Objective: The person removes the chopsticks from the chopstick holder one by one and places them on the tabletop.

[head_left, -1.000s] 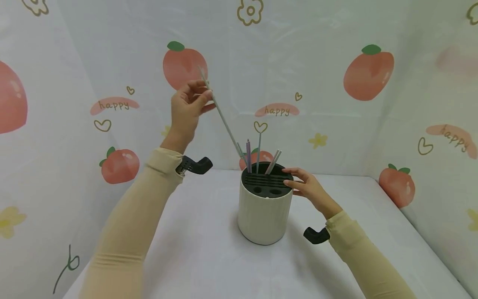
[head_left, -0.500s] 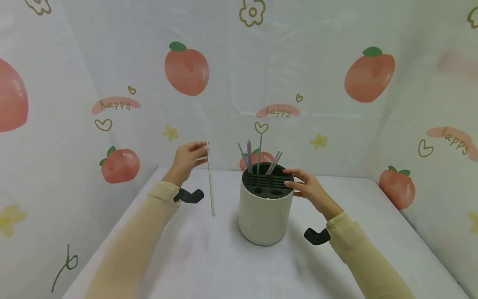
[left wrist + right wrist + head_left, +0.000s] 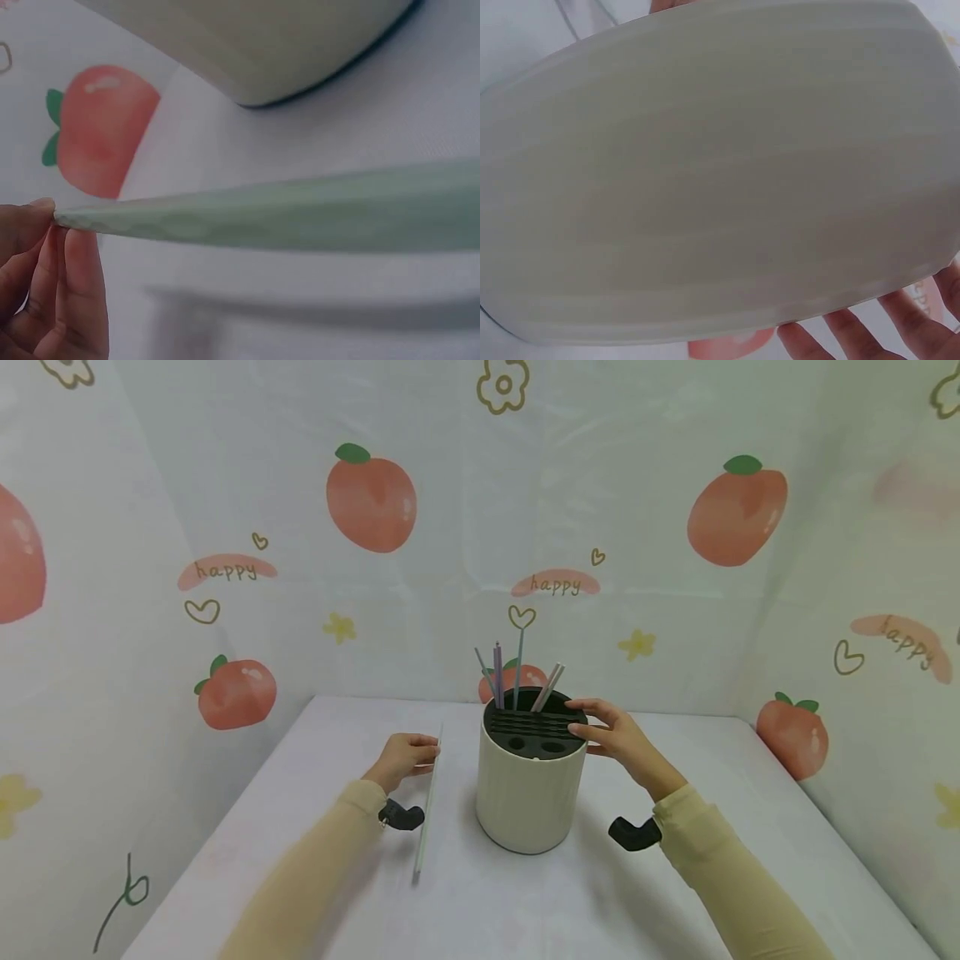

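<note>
My left hand point(image 3: 406, 761) pinches a pale green chopstick point(image 3: 427, 817) near its narrow end, left of a cream utensil holder point(image 3: 529, 806). The chopstick's thicker end points toward me, low over the table. Small dimples mark its tapered end in the left wrist view, where thumb and fingertips meet at the tip. On the holder's right side, my right hand point(image 3: 618, 739) rests with extended fingers at the rim and on the black slotted top point(image 3: 534, 745). Several spread fingers point(image 3: 847, 330) lie along the wall in the right wrist view.
Several thin sticks, among them a purple one point(image 3: 498, 677) and a blue one point(image 3: 519, 668), stand in the holder's rear opening. A white cloth covers the table point(image 3: 480, 910). Behind it hangs a fruit-printed curtain point(image 3: 450, 485).
My left hand has lifted the chopstick out of the holder, moved it left, then lowered it toward the table, tilting its thick end toward me. The right hand stays at the holder.
</note>
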Motion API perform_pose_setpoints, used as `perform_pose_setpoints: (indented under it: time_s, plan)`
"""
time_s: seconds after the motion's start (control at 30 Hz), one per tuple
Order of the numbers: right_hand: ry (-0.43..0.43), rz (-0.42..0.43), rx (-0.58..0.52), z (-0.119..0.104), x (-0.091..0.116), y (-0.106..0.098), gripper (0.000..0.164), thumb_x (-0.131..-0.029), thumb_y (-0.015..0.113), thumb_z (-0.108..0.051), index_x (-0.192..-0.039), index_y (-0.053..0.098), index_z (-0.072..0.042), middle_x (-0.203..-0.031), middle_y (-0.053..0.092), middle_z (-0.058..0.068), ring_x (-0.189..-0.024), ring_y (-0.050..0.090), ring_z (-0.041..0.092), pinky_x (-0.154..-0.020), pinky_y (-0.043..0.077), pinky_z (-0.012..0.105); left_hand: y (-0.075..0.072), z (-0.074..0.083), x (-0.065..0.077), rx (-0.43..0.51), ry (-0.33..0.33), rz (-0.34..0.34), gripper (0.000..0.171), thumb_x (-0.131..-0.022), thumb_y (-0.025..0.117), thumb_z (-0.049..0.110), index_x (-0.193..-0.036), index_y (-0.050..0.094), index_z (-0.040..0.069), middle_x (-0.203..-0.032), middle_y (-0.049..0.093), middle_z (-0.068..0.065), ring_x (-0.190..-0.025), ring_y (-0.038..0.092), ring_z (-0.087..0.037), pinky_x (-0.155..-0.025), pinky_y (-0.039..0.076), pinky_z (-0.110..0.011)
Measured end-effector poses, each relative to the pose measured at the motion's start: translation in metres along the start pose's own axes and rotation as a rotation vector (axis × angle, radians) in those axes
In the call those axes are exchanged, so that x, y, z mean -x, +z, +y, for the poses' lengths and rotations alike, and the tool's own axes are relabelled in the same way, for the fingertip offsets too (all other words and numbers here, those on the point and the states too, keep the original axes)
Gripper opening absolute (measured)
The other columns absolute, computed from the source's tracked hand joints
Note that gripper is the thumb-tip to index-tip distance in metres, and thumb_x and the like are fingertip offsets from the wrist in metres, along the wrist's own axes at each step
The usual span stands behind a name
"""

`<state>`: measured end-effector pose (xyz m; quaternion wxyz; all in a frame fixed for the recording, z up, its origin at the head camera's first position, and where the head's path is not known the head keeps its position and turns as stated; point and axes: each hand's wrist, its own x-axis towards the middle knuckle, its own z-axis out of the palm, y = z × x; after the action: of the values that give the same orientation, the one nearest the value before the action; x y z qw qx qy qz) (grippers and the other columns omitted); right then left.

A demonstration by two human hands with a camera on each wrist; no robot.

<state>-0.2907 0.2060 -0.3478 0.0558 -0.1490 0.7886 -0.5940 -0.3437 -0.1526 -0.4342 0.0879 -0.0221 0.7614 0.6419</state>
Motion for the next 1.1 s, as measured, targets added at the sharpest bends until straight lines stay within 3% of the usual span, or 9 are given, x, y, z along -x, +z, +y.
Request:
perform_pose_setpoints:
  time_s: [0.13,0.37,0.73,0.97,1.1]
  plan:
    - [0.001,0.001,0.003,-0.001,0.0,0.0,0.052,-0.093,0.065,-0.021,-0.138,0.046,-0.004,-0.147,0.04,0.019,-0.121,0.053,0.023,-0.095,0.052,0.044,0.002,-0.013,-0.003,-0.008,-0.039,0.022,0.031,-0.091,0.065,0.004,-0.118,0.061,-0.01,-0.105,0.068,-0.016,-0.091,0.066,-0.022,-0.071,0.059,-0.024]
    - [0.009,0.007,-0.003,-0.001,0.0,0.002,0.052,-0.093,0.065,-0.02,-0.139,0.045,-0.005,-0.147,0.04,0.019,-0.13,0.046,0.037,-0.099,0.049,0.051,0.005,-0.025,-0.007,-0.029,-0.059,0.05,0.027,-0.089,0.065,0.0,-0.114,0.063,-0.011,-0.09,0.068,-0.01,-0.069,0.06,-0.009,-0.061,0.056,-0.019]
    - [0.003,0.004,0.013,0.001,0.0,0.001,0.053,-0.093,0.065,-0.023,-0.139,0.045,-0.004,-0.148,0.039,0.02,-0.131,0.045,0.038,-0.1,0.048,0.051,0.013,-0.035,-0.011,-0.14,-0.076,0.073,0.022,-0.086,0.067,-0.002,-0.107,0.066,-0.01,-0.088,0.066,-0.01,-0.074,0.061,-0.013,-0.065,0.059,-0.026]
    - [-0.006,0.003,0.013,0.001,0.001,0.0,0.053,-0.093,0.065,-0.022,-0.138,0.045,-0.003,-0.147,0.04,0.021,-0.123,0.053,0.026,-0.096,0.052,0.044,0.018,-0.036,-0.015,-0.213,-0.067,0.104,0.018,-0.082,0.072,-0.002,-0.099,0.068,-0.007,-0.081,0.066,-0.009,-0.065,0.06,-0.012,-0.057,0.057,-0.022]
    - [-0.002,0.005,0.01,0.001,0.0,0.0,0.052,-0.093,0.065,-0.022,-0.138,0.046,-0.004,-0.147,0.04,0.02,-0.127,0.05,0.032,-0.097,0.051,0.046,0.021,-0.033,-0.013,-0.223,-0.061,0.115,0.016,-0.08,0.072,-0.004,-0.095,0.068,-0.006,-0.08,0.065,-0.009,-0.061,0.059,-0.011,-0.054,0.056,-0.02]
